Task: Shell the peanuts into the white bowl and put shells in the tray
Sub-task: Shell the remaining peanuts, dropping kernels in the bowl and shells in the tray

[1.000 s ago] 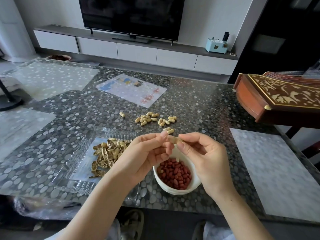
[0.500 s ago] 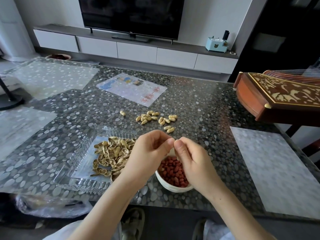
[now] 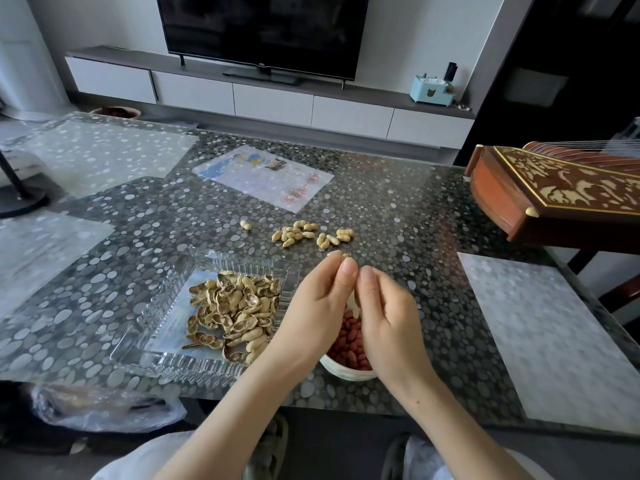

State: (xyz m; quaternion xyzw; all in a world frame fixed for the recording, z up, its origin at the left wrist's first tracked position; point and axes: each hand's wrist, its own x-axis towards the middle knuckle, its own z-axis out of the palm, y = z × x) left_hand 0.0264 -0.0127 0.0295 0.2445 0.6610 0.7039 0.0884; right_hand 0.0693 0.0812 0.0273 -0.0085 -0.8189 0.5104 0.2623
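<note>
My left hand [image 3: 317,306] and my right hand [image 3: 389,320] meet fingertip to fingertip above the white bowl [image 3: 346,373], pinching a peanut that the fingers almost hide. The bowl holds red shelled kernels [image 3: 348,344] and is largely covered by my hands. To its left stands the clear glass tray [image 3: 166,341] with a heap of empty shells [image 3: 235,315]. Several unshelled peanuts [image 3: 304,233] lie loose on the table beyond my hands.
The pebble-patterned table [image 3: 415,244] carries a printed sheet [image 3: 263,176] at the back and pale mats [image 3: 547,327] at the right and left. A carved wooden zither [image 3: 554,192] juts in at the right. A plastic bag [image 3: 104,407] hangs below the front edge.
Both hands have closed together over the bowl and turned their backs to the camera, hiding the peanut that showed between the fingertips a second ago.
</note>
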